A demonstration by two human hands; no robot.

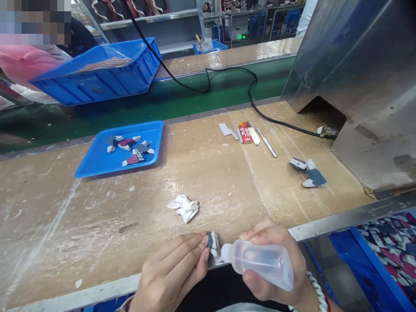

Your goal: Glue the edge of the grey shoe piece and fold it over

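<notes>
At the table's front edge, my left hand (177,266) pinches a small grey-and-white molded piece (212,243) between thumb and fingers. My right hand (281,255) is wrapped round a translucent squeeze bottle (263,262), tilted on its side. The bottle's white tip points left and meets or nearly meets the piece; I cannot tell whether it touches. Just beyond my hands lies a crumpled white wad (184,208). Similar grey, white and dark red pieces (131,149) lie in a shallow blue tray (97,167) at the left.
Toward the back right are a red-labelled packet (245,132), a metal pen-like tool (266,143) and grey-white pieces (312,175). A black cable (276,122) runs to a metal housing (367,99). A blue crate (107,84) stands across the green belt (182,100), beside another person. More pieces (396,247) fill a bin lower right.
</notes>
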